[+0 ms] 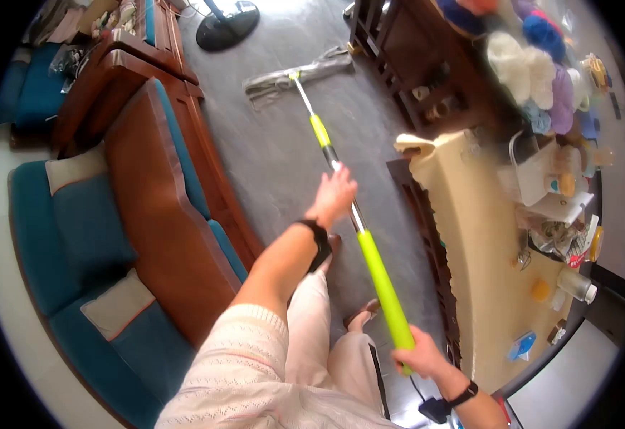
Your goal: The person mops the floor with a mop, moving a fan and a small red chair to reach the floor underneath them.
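The mop (377,273) slants from near right to far left, the right hand (418,352) with fingers wrapped round its near end, the left hand (335,191) gripping mid-pole, nearer the mop head (298,76).

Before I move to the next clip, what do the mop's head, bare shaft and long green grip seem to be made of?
Mop head: probably fabric or yarn, matte grey, going by its uneven, soft-looking edges.
Bare shaft: likely polished metal, from its silvery colour and bright highlights.
Long green grip: perhaps plastic or foam; its even lime colour and smooth look fit either.
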`<action>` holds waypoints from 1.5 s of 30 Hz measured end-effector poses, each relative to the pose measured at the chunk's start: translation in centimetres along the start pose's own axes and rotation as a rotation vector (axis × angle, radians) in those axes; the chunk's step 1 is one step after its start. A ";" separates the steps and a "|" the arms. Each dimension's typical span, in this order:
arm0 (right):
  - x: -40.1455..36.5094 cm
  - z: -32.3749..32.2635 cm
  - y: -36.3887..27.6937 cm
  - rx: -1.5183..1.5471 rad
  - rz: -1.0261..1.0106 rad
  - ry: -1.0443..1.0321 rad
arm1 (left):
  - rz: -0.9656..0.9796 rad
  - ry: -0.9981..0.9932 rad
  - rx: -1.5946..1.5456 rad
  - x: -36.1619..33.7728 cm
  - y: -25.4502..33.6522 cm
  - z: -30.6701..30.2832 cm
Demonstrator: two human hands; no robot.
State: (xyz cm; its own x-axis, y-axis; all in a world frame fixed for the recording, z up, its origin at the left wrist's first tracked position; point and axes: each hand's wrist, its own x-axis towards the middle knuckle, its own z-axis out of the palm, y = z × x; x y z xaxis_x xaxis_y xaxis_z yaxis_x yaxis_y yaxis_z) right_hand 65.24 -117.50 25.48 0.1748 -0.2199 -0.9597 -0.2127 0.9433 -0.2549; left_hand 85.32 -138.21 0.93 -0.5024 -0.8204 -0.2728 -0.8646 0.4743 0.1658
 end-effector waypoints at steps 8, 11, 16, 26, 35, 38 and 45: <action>-0.9 0.2 0.4 -0.046 0.033 -0.054 | 0.011 -0.045 -0.103 -2.9 -1.7 -0.3; 3.6 1.2 -0.8 0.010 -0.150 -0.099 | -0.057 -0.045 0.062 -0.6 -6.1 -0.4; 4.2 1.9 -0.7 0.055 -0.127 -0.086 | -0.086 -0.155 0.075 -0.7 -6.0 -1.4; -8.2 -2.3 30.2 0.178 -0.007 -0.045 | 0.328 -0.431 0.162 -18.8 18.6 8.6; -24.1 -5.0 55.8 0.507 0.106 0.221 | 0.561 -0.561 -0.099 -30.4 48.5 14.8; -22.0 -2.2 57.7 0.585 0.067 0.292 | 0.654 -0.464 -0.111 -28.6 50.1 16.8; -28.5 3.4 65.5 0.096 0.105 0.236 | 0.864 -0.482 -0.003 -37.7 53.5 17.0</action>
State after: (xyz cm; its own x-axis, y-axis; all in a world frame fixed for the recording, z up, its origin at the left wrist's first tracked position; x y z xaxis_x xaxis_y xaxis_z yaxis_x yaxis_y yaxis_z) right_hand 49.61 -48.61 36.57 -0.0743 -0.1607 -0.9842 -0.1238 0.9808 -0.1508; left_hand 57.93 -76.48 4.02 -0.9103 0.0254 -0.4131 -0.1996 0.8474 0.4919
